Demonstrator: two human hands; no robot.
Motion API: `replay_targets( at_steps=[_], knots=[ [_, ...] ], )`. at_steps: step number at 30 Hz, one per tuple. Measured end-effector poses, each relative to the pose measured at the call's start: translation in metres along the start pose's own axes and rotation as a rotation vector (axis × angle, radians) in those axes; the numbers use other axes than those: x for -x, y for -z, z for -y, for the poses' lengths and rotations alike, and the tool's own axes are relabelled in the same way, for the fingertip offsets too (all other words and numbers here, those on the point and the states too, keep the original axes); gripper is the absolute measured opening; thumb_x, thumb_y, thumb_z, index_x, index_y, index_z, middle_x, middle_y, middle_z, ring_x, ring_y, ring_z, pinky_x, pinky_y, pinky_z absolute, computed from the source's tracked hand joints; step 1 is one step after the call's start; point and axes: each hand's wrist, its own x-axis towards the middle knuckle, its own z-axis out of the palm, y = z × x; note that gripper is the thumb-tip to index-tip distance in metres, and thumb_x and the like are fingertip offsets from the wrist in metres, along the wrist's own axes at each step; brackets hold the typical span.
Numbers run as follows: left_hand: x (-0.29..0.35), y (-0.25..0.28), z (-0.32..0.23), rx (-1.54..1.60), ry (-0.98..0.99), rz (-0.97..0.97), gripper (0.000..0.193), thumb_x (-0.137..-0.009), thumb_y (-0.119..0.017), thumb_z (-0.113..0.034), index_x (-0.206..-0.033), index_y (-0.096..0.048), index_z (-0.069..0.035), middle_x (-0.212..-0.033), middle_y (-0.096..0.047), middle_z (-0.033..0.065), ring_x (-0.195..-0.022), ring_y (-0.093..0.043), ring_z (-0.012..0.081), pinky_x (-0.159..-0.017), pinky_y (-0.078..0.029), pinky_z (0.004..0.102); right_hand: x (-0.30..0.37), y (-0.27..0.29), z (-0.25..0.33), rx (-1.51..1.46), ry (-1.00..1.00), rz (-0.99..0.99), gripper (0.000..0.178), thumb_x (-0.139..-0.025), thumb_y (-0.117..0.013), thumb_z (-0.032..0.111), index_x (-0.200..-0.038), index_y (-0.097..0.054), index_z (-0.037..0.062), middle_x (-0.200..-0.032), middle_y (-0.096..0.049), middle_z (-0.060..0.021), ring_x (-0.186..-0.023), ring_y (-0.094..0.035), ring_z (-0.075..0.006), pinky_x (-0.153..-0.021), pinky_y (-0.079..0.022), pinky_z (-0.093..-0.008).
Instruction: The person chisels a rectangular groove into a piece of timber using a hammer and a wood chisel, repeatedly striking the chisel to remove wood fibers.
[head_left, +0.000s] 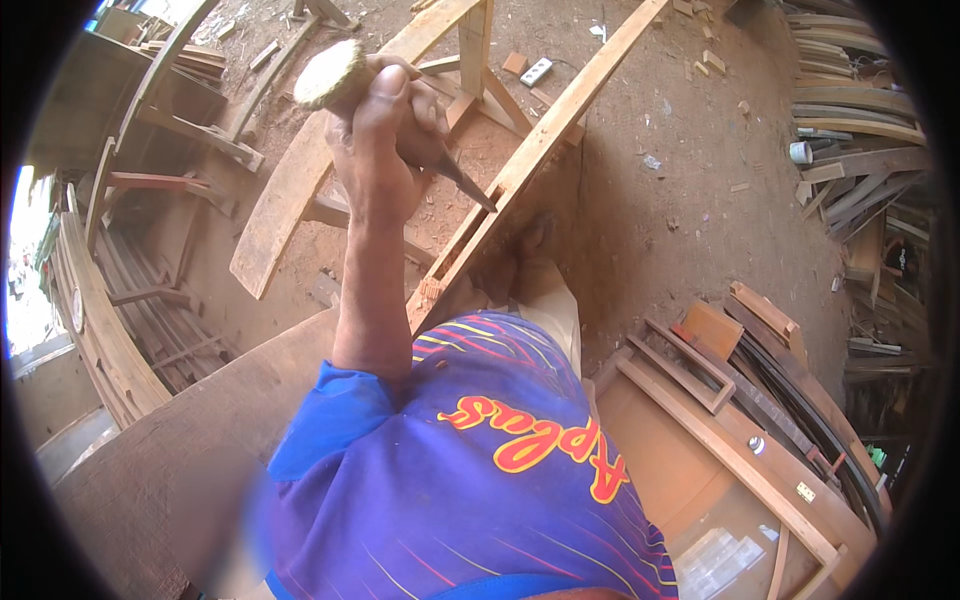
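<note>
My left hand (385,130) is closed round the wooden handle of a chisel (440,158), thumb uppermost. The handle's pale, frayed butt (330,78) sticks out above my fist, toward the upper left. The dark blade slants down to the right, its tip at the far end of a narrow slot cut in a long wooden beam (560,115); I cannot tell how deep the tip sits. Wood chips (430,290) lie at the slot's near end. The beam runs from my lap away to the upper right. My right hand is out of view.
A wide board (285,205) and wooden trestle legs (475,50) stand left of the beam. A white socket block (537,71) lies on the dirt floor. Timber is stacked at the right (860,110) and left (95,300). A framed wooden panel (720,450) lies at lower right.
</note>
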Motion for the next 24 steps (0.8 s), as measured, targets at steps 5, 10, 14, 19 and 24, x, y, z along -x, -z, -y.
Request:
replay_targets(
  at_steps=[5,10,14,19,24],
  knots=[
    [0.016,-0.003,0.014,-0.177,-0.120,-0.245,0.028,-0.095,-0.063,-0.025,-0.108,-0.058,-0.001,-0.077,-0.057,0.0068,-0.073,-0.058,0.0177,-0.068,-0.050,0.0326,-0.008,0.008,0.034,-0.001,0.084,0.018,0.070,-0.089,-0.062,0.054,-0.118,-0.062,-0.0097,-0.087,-0.071,-0.0183,-0.086,-0.069,-0.0277,-0.079,-0.053,-0.0384],
    [0.052,-0.014,0.039,-0.285,-0.081,-0.279,0.012,-0.095,-0.070,-0.012,-0.101,-0.065,-0.003,-0.084,-0.068,-0.0004,-0.079,-0.066,0.0086,-0.069,-0.054,0.0258,-0.054,-0.004,0.102,-0.023,0.198,0.103,0.073,-0.088,-0.062,0.057,-0.120,-0.061,-0.0090,-0.087,-0.071,-0.0180,-0.086,-0.069,-0.0272,-0.079,-0.053,-0.0376],
    [0.067,-0.009,0.057,-0.390,-0.039,-0.271,0.016,-0.094,-0.068,-0.002,-0.106,-0.058,-0.005,-0.087,-0.065,0.0051,-0.076,-0.065,0.0148,-0.065,-0.055,0.0300,-0.091,-0.009,0.155,-0.019,0.266,0.223,0.075,-0.088,-0.062,0.059,-0.121,-0.061,-0.0086,-0.088,-0.071,-0.0178,-0.085,-0.069,-0.0268,-0.080,-0.053,-0.0369],
    [0.068,-0.038,0.061,-0.619,-0.035,-0.324,0.010,-0.096,-0.068,-0.010,-0.104,-0.063,-0.007,-0.081,-0.058,-0.0065,-0.071,-0.055,0.0052,-0.066,-0.049,0.0233,-0.106,0.027,0.191,-0.130,0.364,0.416,0.077,-0.087,-0.062,0.061,-0.123,-0.060,-0.0080,-0.088,-0.071,-0.0175,-0.085,-0.068,-0.0263,-0.080,-0.053,-0.0361],
    [0.058,-0.053,0.049,-0.781,-0.441,-0.217,0.034,-0.095,-0.056,0.004,-0.127,-0.052,-0.006,-0.097,-0.058,-0.0005,-0.077,-0.056,0.0077,-0.068,-0.050,0.0241,-0.080,0.095,0.163,-0.392,0.377,0.794,0.080,-0.087,-0.062,0.063,-0.124,-0.060,-0.0073,-0.088,-0.071,-0.0172,-0.085,-0.068,-0.0258,-0.081,-0.053,-0.0352]
  ],
)
